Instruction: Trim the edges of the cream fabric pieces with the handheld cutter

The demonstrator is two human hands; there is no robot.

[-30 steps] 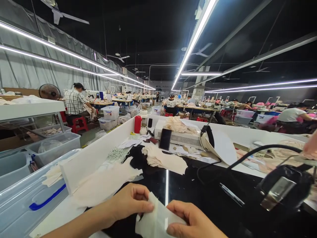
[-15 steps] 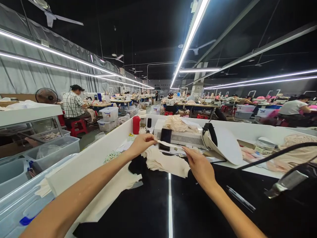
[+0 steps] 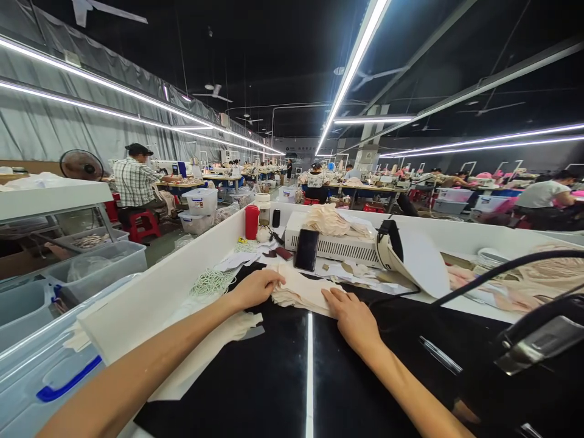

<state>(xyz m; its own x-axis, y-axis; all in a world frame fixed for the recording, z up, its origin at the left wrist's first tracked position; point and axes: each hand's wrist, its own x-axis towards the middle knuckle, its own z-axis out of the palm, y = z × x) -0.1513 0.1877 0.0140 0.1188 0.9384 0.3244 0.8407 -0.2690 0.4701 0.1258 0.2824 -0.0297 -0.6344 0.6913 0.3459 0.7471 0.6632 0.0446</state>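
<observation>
Hands have come down. Half a second ago they held a small cloth piece up; now left hand (image 3: pixel 255 287) and right hand (image 3: pixel 349 313) rest flat and open on the cream cloth pile (image 3: pixel 303 291) on the black table (image 3: pixel 274 377).

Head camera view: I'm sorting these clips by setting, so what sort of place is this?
Most likely a garment factory floor. Both hands, left hand and right hand, rest on a stack of cut cream fabric pieces; more fabric pieces lie on a machine, and seated workers fill long rows of tables under strip lights.
</observation>
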